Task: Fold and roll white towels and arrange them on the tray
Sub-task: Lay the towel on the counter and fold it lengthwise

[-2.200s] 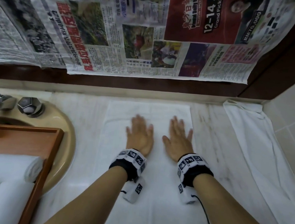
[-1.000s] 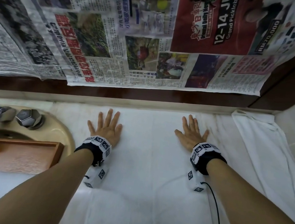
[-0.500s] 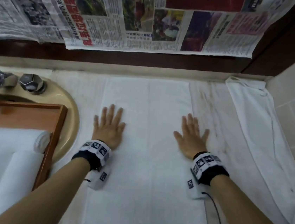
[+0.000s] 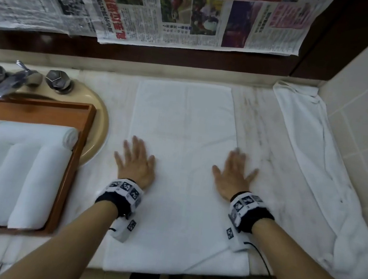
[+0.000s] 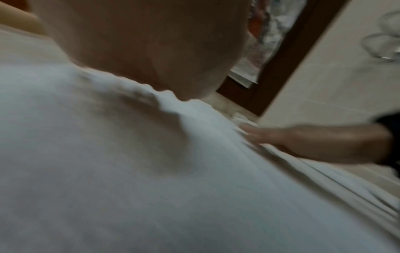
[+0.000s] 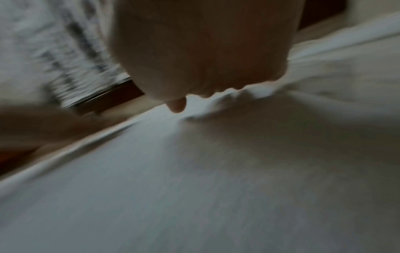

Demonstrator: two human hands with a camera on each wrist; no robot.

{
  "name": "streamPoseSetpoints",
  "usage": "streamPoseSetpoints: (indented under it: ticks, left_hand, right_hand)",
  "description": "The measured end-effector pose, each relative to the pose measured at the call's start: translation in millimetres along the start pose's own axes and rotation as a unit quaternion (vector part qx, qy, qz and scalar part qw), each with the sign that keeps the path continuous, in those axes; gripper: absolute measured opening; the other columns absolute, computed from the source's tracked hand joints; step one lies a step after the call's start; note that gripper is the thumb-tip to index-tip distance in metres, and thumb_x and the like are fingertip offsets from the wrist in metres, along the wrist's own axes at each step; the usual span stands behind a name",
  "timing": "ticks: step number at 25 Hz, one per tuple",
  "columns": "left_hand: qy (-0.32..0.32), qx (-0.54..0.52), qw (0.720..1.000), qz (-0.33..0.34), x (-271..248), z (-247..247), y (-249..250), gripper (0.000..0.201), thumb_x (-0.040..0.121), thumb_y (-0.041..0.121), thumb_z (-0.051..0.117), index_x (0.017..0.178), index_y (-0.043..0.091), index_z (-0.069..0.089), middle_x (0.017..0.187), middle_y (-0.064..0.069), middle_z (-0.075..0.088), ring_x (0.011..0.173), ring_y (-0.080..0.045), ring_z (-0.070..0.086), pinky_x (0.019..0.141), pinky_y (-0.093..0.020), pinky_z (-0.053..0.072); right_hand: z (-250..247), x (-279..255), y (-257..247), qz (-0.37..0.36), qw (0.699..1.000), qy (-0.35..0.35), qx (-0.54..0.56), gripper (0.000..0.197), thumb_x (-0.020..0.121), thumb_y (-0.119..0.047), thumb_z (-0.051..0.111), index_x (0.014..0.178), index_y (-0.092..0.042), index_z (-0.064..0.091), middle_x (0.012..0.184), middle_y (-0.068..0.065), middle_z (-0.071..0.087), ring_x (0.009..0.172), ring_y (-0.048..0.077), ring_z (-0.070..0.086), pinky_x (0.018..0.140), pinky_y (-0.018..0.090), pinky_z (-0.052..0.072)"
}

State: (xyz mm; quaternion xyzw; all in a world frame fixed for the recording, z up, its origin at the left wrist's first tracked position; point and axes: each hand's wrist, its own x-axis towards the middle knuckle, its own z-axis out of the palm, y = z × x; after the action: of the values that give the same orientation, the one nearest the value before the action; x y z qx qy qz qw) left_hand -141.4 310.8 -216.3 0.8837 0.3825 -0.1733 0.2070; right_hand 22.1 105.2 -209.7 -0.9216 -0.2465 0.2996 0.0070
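Note:
A folded white towel (image 4: 187, 126) lies flat and lengthwise on the marble counter, its near end at the counter's front edge. My left hand (image 4: 136, 160) presses flat on its left side, fingers spread. My right hand (image 4: 234, 172) presses flat on its right edge, fingers spread. Both wrist views are blurred; the towel (image 5: 151, 171) (image 6: 216, 171) wrinkles under each palm, and the right hand (image 5: 314, 142) shows flat in the left wrist view. A wooden tray (image 4: 82, 141) at the left holds several rolled white towels (image 4: 35, 186).
The tray sits over a beige sink (image 4: 98, 125) with a chrome faucet (image 4: 13, 81) and knobs. Another white towel (image 4: 309, 158) lies loose along the tiled right wall. Newspaper (image 4: 170, 11) hangs on the back wall. The counter's front edge is near my forearms.
Both hands first spread apart from the towel's middle to its sides, then slid toward me along the towel, still flat on it.

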Motion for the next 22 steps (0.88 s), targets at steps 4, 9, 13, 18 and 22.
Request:
streamPoseSetpoints:
  ticks: [4, 9, 13, 18, 22]
  left_hand:
    - [-0.038, 0.015, 0.978, 0.202, -38.9, 36.1, 35.8, 0.056, 0.104, 0.042, 0.013, 0.154, 0.029, -0.009, 0.157, 0.01, -0.024, 0.147, -0.016, -0.021, 0.117, -0.044, -0.015]
    - [0.027, -0.017, 0.999, -0.035, -44.3, 20.2, -17.0, 0.056, 0.104, 0.041, 0.013, 0.155, 0.026, -0.003, 0.161, 0.004, -0.017, 0.148, -0.023, -0.017, 0.118, -0.052, -0.009]
    - [-0.015, -0.013, 0.989, 0.149, -85.5, 54.8, 38.0, 0.056, 0.105, 0.038, 0.015, 0.156, 0.021, -0.002, 0.162, 0.003, -0.014, 0.148, -0.019, -0.014, 0.119, -0.046, -0.007]
    - [0.057, -0.031, 0.997, -0.043, -96.7, 64.7, -19.8, 0.062, 0.104, 0.039, 0.019, 0.155, 0.015, -0.008, 0.161, -0.001, -0.018, 0.148, -0.023, -0.017, 0.118, -0.049, -0.01]
    - [0.058, -0.038, 0.987, 0.144, -121.3, 92.7, 27.3, 0.059, 0.104, 0.036, 0.015, 0.155, 0.016, -0.005, 0.16, 0.001, -0.018, 0.148, -0.019, -0.016, 0.118, -0.043, -0.011]
  right_hand:
    - [40.1, -36.6, -25.8, -0.214, 0.975, -0.014, -0.051, 0.064, 0.103, -0.043, 0.02, 0.153, -0.022, -0.014, 0.152, -0.012, -0.032, 0.144, 0.011, -0.025, 0.113, 0.063, -0.008]
    - [26.9, -47.2, 20.2, 0.029, 0.999, 0.017, 0.002, 0.07, 0.101, -0.05, 0.018, 0.152, -0.016, -0.017, 0.157, -0.003, -0.029, 0.146, 0.017, -0.023, 0.111, 0.063, -0.014]
    - [70.3, -88.1, -17.5, -0.24, 0.969, -0.007, -0.052, 0.063, 0.104, -0.042, 0.02, 0.154, -0.02, -0.01, 0.159, -0.008, -0.023, 0.146, 0.012, -0.021, 0.115, 0.06, -0.004]
    - [81.2, -92.9, 36.6, 0.004, 0.997, 0.072, -0.022, 0.069, 0.101, -0.048, 0.017, 0.152, -0.015, -0.014, 0.159, 0.0, -0.025, 0.146, 0.018, -0.022, 0.111, 0.061, -0.014]
    - [105.9, -115.2, -18.3, -0.179, 0.976, 0.12, -0.041, 0.068, 0.093, -0.047, -0.001, 0.154, -0.018, -0.006, 0.161, -0.002, -0.016, 0.147, 0.016, -0.018, 0.116, 0.058, -0.011]
